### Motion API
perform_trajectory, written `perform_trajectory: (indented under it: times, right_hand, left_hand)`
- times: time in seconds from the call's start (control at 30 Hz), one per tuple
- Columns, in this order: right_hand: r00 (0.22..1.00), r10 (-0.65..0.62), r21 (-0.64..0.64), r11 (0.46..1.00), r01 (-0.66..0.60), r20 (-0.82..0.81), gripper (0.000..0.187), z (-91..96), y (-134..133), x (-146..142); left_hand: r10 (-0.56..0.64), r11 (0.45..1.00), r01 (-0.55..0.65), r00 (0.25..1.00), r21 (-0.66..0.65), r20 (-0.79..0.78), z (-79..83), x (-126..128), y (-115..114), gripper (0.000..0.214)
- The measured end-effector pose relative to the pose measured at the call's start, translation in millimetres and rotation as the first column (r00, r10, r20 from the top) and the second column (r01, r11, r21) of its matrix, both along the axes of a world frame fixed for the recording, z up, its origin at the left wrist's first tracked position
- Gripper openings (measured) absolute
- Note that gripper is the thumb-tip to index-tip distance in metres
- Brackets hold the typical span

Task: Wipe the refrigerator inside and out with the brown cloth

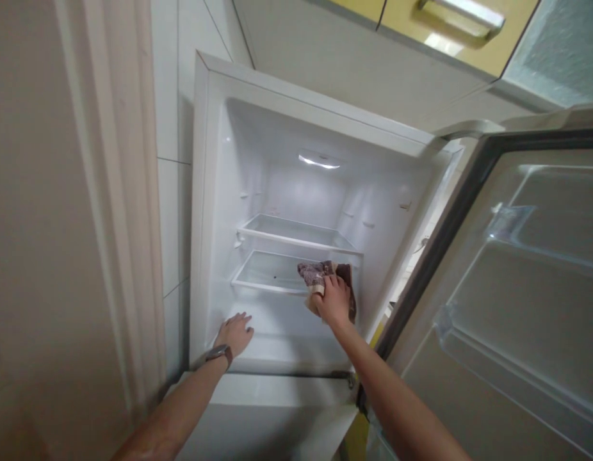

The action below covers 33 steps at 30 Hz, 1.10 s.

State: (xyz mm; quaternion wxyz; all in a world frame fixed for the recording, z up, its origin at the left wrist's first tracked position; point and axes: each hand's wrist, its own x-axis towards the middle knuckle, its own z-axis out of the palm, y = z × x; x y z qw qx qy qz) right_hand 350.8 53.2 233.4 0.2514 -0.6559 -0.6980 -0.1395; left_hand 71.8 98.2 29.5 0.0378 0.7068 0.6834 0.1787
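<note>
The fridge (287, 346) stands with its door swung out to the right. Inside it, my right hand (335, 298) grips a brown and cream patterned cloth (313, 275), near the right end of the lower glass shelf (262, 272). Part of the cloth hangs down past the shelf's front edge. A small dark speck lies on that shelf. At the lower left of the fridge interior, my left hand (235, 334) is spread with its fingers apart and holds nothing. A watch (219, 353) is on the left wrist.
Above is an upper glass shelf (296, 230), with a lit lamp (319, 160) at the top. The open door (517, 288) carries clear door racks (498, 371). A yellow cabinet (440, 32) hangs overhead, and a tiled wall (169, 211) and pale door frame (118, 192) stand at left.
</note>
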Motion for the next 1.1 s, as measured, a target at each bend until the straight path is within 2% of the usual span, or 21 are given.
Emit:
perform_trajectory:
  times: [0.13,0.23,0.53,0.77,1.1]
  right_hand:
    - [0.995,-0.062,-0.238,0.968,0.078,0.073,0.053,-24.6,40,-3]
    - [0.995,-0.067,-0.318,0.944,0.085,0.067,0.060,-33.5,62,-2]
    - [0.997,-0.077,-0.515,0.853,0.082,0.032,0.070,-17.9,107,11]
    - [0.998,-0.056,-0.558,0.827,0.068,0.039,0.076,-20.6,149,16]
    - [0.999,-0.022,-0.525,0.850,0.045,0.050,0.072,-21.4,229,24]
  left_hand:
    - [-0.013,1.000,0.013,1.000,-0.001,-0.012,0.0,0,0,0.053]
    - [-0.014,1.000,0.014,1.000,-0.010,-0.024,0.3,0,-2,0.054]
    - [-0.012,1.000,0.012,1.000,0.027,-0.012,-2.3,0,-3,0.053]
    - [-0.005,1.000,0.006,1.000,0.011,-0.011,0.7,1,-5,0.052]
    - [0.004,1.000,-0.004,1.000,0.026,-0.001,-1.7,1,-9,0.053]
